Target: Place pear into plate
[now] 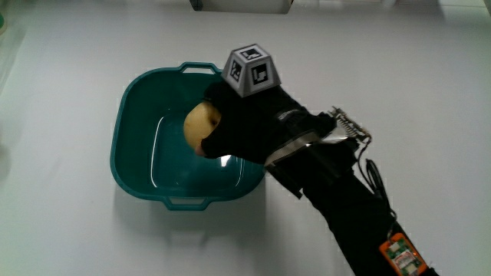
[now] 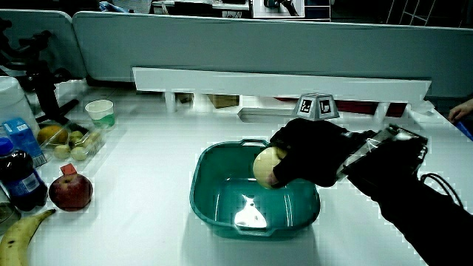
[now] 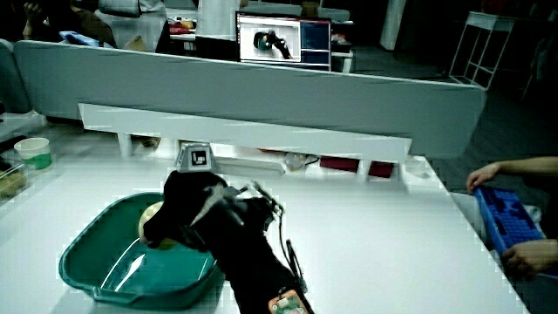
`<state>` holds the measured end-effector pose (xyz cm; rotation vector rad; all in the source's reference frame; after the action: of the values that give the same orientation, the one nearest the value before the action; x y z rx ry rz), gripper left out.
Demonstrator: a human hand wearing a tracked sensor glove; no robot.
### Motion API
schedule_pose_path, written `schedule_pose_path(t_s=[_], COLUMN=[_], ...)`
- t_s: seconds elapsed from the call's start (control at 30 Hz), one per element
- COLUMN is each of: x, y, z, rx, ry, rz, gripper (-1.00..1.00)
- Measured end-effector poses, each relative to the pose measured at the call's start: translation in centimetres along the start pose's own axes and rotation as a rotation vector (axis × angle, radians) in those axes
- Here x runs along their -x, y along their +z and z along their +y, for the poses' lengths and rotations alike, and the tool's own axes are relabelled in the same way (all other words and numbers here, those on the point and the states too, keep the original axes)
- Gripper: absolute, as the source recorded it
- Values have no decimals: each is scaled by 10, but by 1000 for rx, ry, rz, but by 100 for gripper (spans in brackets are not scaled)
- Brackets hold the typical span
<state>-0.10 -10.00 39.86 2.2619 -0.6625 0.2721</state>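
Observation:
A yellowish pear (image 1: 200, 125) is held by the hand (image 1: 239, 126), whose gloved fingers are curled around it. Both are over the teal plate (image 1: 134, 100), a deep square dish with small handles. In a side view the pear (image 2: 267, 167) hangs a little above the dish floor, inside the plate's (image 2: 214, 214) rim, with the hand (image 2: 310, 151) shut on it. In a side view the pear (image 3: 153, 218) is mostly hidden by the hand (image 3: 187, 209) over the plate (image 3: 83, 262). The patterned cube (image 1: 250, 70) sits on the back of the hand.
At the table's edge lie a red apple (image 2: 70, 192), a banana (image 2: 21, 233), a dark bottle (image 2: 21, 181), a tray of small fruit (image 2: 70, 140) and a paper cup (image 2: 100, 113). A low white shelf (image 2: 281, 80) runs along the partition.

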Motion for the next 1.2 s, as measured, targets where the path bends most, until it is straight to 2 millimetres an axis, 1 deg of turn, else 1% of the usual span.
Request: schedule_pose_path(t_s=[0.03,0.07,0.1,0.13,0.2,0.3,0.33,0.37,0.4,0.43,0.47,0.6,0.63,0.7,0.77,0.87,0.93,0.97,1.0,1.03,1.1,1.2], x=[4,3,8,9,11,15,16,15,16,15,14,16,16,14,11,9,11,13,14,14,12,14], y=[-2,-9,-9,-15,-23,-33,-37,-43,-46,-51,-54,-64,-68,-72,-79,-79,-79,-78,-80,-80,-81,-83], z=[1,9,8,13,21,28,31,35,35,38,40,46,48,51,54,54,55,55,55,54,54,52], rx=[-7,33,14,44,50,80,81,135,126,153,163,172,201,196,233,213,246,210,245,259,266,256], ry=[12,3,20,13,-7,-11,-24,-10,-14,-23,-26,-51,-37,-67,-85,-85,-92,-100,-106,-83,-110,-94], rz=[-1,1,5,7,-20,-23,-36,-15,-14,-29,-12,-49,-36,-58,-51,-27,-35,-48,-65,-44,-44,-40], gripper=[0,0,0,0,0,0,0,0,0,0,0,0,0,0,0,0,0,0,0,0,-10,-24])
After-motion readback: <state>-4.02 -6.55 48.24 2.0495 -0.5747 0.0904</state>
